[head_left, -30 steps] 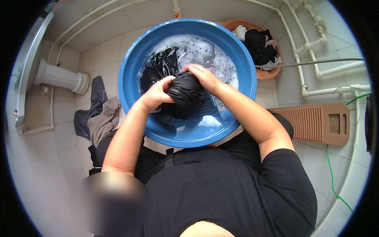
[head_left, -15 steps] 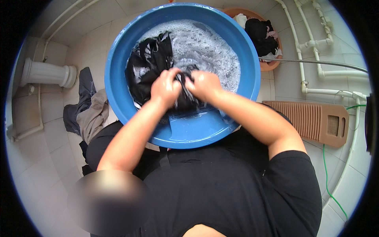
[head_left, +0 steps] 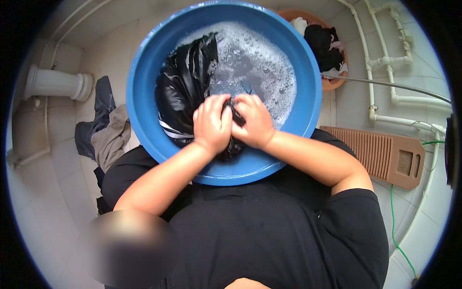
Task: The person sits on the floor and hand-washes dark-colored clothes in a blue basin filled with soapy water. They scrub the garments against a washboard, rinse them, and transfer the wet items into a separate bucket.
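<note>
A wet black garment with white stripes (head_left: 180,96) lies bunched along the left side of a large blue tub (head_left: 310,108). White suds (head_left: 276,72) float on the greyish water beside it. My left hand (head_left: 212,124) and my right hand (head_left: 255,121) are close together near the tub's front wall. Both are closed on a bunched part of the garment, which shows dark between them and below the left palm. Most of the gripped cloth is hidden by my fingers.
A brown washboard (head_left: 361,149) lies to the right, near white pipes (head_left: 380,61) and a green cord (head_left: 392,212). Behind the tub stands an orange basin (head_left: 332,85) of clothes. Grey and dark clothes (head_left: 108,130) lie on the tiles at left, by a white pedestal (head_left: 57,84).
Both hands have shifted slightly toward me with the cloth between them. The garment at left now lies more stretched out and shiny, and its gripped part covers more of the tub's front.
</note>
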Motion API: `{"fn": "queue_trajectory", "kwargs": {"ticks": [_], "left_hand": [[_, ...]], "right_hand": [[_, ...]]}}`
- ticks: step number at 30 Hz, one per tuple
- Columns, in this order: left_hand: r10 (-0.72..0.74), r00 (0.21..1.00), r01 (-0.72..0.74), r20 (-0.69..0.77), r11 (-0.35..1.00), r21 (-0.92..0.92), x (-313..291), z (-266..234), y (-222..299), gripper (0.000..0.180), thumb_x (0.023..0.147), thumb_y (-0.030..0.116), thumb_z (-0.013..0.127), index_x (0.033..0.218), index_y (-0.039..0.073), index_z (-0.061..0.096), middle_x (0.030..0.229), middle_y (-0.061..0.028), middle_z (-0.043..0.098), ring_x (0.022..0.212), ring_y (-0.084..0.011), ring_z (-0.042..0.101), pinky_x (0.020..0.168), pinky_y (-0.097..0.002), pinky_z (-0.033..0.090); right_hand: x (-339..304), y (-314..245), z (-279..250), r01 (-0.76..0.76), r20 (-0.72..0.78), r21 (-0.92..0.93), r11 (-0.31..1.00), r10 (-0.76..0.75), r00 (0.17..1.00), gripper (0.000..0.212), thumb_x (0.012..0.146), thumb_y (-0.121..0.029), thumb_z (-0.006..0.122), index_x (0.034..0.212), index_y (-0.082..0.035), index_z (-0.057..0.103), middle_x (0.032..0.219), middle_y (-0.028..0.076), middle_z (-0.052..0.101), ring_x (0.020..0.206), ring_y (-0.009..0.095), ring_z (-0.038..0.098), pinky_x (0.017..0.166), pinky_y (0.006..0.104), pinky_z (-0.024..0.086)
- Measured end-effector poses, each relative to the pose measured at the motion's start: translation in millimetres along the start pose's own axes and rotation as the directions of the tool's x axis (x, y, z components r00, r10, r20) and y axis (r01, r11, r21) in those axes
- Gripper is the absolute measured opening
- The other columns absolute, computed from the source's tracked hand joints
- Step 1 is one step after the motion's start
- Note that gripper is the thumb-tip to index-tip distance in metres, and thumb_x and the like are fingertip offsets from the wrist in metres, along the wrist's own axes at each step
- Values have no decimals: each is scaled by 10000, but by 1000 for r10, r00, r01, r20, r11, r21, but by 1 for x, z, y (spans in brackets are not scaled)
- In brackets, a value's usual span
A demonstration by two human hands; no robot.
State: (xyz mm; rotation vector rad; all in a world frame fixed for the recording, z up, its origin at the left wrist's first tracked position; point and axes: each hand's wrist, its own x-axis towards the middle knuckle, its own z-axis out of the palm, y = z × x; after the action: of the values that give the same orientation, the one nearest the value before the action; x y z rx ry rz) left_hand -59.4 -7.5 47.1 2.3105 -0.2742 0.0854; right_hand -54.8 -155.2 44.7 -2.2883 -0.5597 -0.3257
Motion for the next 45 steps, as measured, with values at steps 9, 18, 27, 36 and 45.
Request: {"fn": "queue_trajectory", "kwargs": {"ticks": [9, 18, 27, 36, 45], "left_hand": [[-200, 976, 188, 81, 973, 132, 59, 2, -34, 326, 884, 320, 425, 1031, 80, 590, 1029, -167, 589, 978, -349, 545, 837, -421, 428], [42, 999, -44, 15, 987, 155, 41, 15, -50, 224, 844, 235, 477, 973, 79, 571, 910, -144, 613, 855, -324, 586, 728, -394, 473], [-1, 839, -229, 544, 906, 355, 46, -74, -81, 816, 609, 387, 752, 1274, 55, 414, 1112, -171, 567, 1068, -334, 509, 964, -390, 354], [139, 990, -128, -22, 956, 262, 55, -68, -26, 207, 711, 172, 588, 898, 84, 606, 892, -137, 629, 891, -313, 579, 797, -434, 431], [365, 919, -261, 146, 844, -468, 82, -106, 30, 942, 502, 251, 815, 1300, 52, 357, 1282, -175, 401, 1206, -297, 380, 1010, -351, 306]], "right_hand": [[57, 36, 14, -290, 231, -195, 937, 331, 915, 483, 741, -460, 516, 890, -23, 658, 1050, 187, 590, 994, 354, 542, 849, 429, 437], [22, 8, 12, -102, 219, -234, 967, 155, 963, 401, 643, -339, 666, 865, -24, 554, 911, 150, 545, 846, 337, 530, 716, 426, 468], [60, 72, -81, -508, 227, -498, 703, 671, 705, 473, 721, -450, 604, 911, -17, 620, 1001, 180, 609, 914, 321, 600, 791, 397, 471], [64, -4, -61, 110, 270, -246, 963, -41, 962, 773, 609, -272, 770, 1267, -71, 418, 1294, 172, 442, 1199, 317, 424, 1023, 397, 328], [100, -52, -107, -300, 201, 785, 543, 234, 951, 297, 712, -47, 654, 998, -2, 590, 940, 60, 625, 860, 151, 580, 808, 291, 454]]}}
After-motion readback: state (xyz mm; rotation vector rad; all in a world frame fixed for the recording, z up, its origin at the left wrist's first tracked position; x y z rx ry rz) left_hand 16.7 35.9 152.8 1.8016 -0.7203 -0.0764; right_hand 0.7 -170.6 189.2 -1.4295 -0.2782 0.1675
